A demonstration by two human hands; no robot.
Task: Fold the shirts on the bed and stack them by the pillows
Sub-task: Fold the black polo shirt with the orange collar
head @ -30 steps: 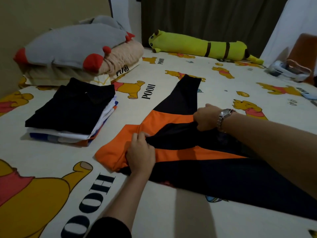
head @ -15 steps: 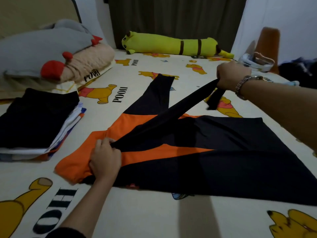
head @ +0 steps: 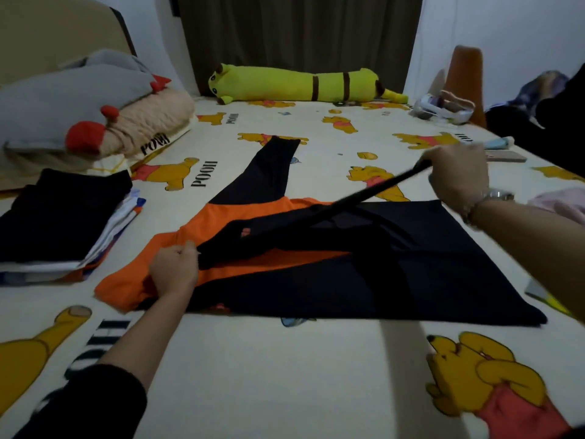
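Note:
A black and orange long-sleeved shirt [head: 364, 274] lies spread across the middle of the bed. My left hand [head: 172, 269] pinches the fabric at the orange shoulder part. My right hand [head: 457, 172] grips the end of one black sleeve [head: 348, 202] and holds it stretched taut above the shirt's body. The other sleeve [head: 269, 172] lies flat, pointing toward the far side. A stack of folded shirts [head: 60, 223] with a black one on top sits at the left, in front of the pillows [head: 104, 109].
The bed sheet [head: 285, 375] has a yellow bear print. A long yellow plush toy [head: 300, 85] lies along the far edge. A white object [head: 443, 110] and an orange one [head: 468, 74] stand at the back right. A phone-like slab [head: 506, 156] and more cloth [head: 560, 204] lie at the right.
My right hand has pulled the black sleeve out from the shirt's middle, up and to the right, stretching it taut. My left hand has stayed on the orange shoulder.

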